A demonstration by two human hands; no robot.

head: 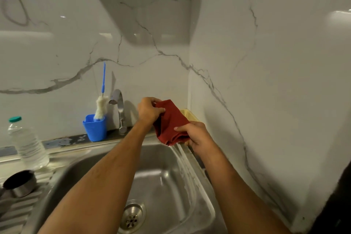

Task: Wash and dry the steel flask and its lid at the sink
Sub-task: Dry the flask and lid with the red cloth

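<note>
A steel flask lid (20, 184) rests on the ribbed draining surface (17, 207), well left of the fingers, seemingly set aside to drip; the flask itself is out of sight. Over the sink (163, 178), the left hand (149, 110) pinches a red cloth (171, 121) at its top while the right hand (195, 135) clamps its folded lower end, likely readying it for drying.

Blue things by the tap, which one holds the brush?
The blue cup left of the tap; the other blue thing is the brush's own thin handle sticking up.
</note>
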